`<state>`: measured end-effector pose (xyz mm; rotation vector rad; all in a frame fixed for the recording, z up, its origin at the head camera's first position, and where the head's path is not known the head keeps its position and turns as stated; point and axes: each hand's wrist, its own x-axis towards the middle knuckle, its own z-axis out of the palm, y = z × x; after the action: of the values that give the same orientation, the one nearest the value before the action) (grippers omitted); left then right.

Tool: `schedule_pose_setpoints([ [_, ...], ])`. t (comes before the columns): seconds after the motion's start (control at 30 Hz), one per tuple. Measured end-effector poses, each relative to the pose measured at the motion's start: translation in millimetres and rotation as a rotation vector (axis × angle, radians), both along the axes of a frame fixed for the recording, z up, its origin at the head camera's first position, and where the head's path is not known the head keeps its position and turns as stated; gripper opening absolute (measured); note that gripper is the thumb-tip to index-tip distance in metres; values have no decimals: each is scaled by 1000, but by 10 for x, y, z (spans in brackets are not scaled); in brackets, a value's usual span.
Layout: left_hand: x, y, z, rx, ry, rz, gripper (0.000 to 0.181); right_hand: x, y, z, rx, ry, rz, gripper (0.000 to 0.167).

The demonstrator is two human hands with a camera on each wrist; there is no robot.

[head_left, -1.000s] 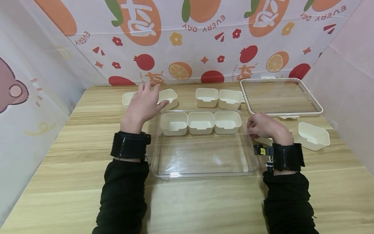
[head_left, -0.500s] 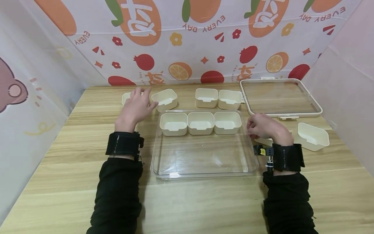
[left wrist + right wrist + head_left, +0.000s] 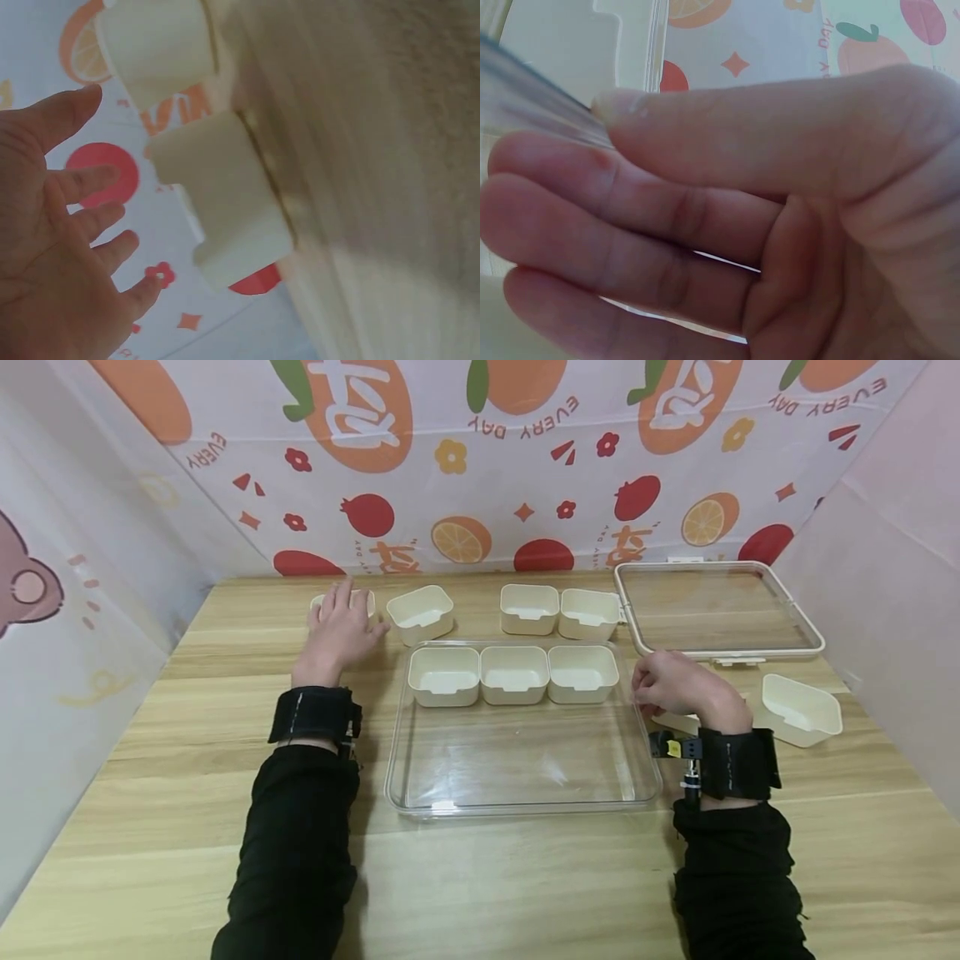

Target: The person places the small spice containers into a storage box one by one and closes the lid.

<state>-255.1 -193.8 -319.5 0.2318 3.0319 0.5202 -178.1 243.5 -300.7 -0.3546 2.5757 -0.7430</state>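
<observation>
My left hand (image 3: 336,635) hovers with spread fingers over the far-left cream bin (image 3: 363,603), partly covering it in the head view. In the left wrist view that bin (image 3: 225,202) stands apart from the fingers, and another cream bin (image 3: 157,49) is beyond the thumb. My right hand (image 3: 678,683) pinches the right rim of a clear plastic box (image 3: 517,810) between thumb and fingers; the right wrist view shows the clear edge (image 3: 547,94) at the thumb tip. Three cream bins (image 3: 514,677) sit in a row along the box's far side.
Behind the box stand a tilted cream bin (image 3: 422,615) and two side by side (image 3: 529,610). A clear lid with a cream frame (image 3: 720,654) lies at the back right. Another bin (image 3: 801,712) is right of my right wrist; a cream piece (image 3: 678,722) is partly hidden beneath it.
My left hand has moved left, from beside the tilted bin to over the far-left bin, uncovering the tilted one. The right hand keeps its hold on the box rim.
</observation>
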Motion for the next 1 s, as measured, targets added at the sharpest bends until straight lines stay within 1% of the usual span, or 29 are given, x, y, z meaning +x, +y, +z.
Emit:
schedule_pose_setpoints([
  [0.23, -101, -73, -55, 31, 17, 44, 68, -10, -12, 21, -14, -11, -7, 8],
  [0.47, -183, -141, -173, 46, 11, 65, 69, -11, -3, 21, -3, -7, -10, 8],
  [0.57, -199, -153, -205, 53, 10, 78, 70, -12, 3, 20, -6, -4, -6, 8],
  [0.7, -216, -163, -207, 52, 5, 98, 73, -8, -2, 25, -15, -5, -4, 8],
  [0.9, -260, -188, -201, 26, -52, 98, 77, -10, -3, 15, -11, -11, -10, 8],
  [1.0, -275, -197, -208, 9, -60, 106, 76, -13, 5, 7, -11, -11, -11, 8],
])
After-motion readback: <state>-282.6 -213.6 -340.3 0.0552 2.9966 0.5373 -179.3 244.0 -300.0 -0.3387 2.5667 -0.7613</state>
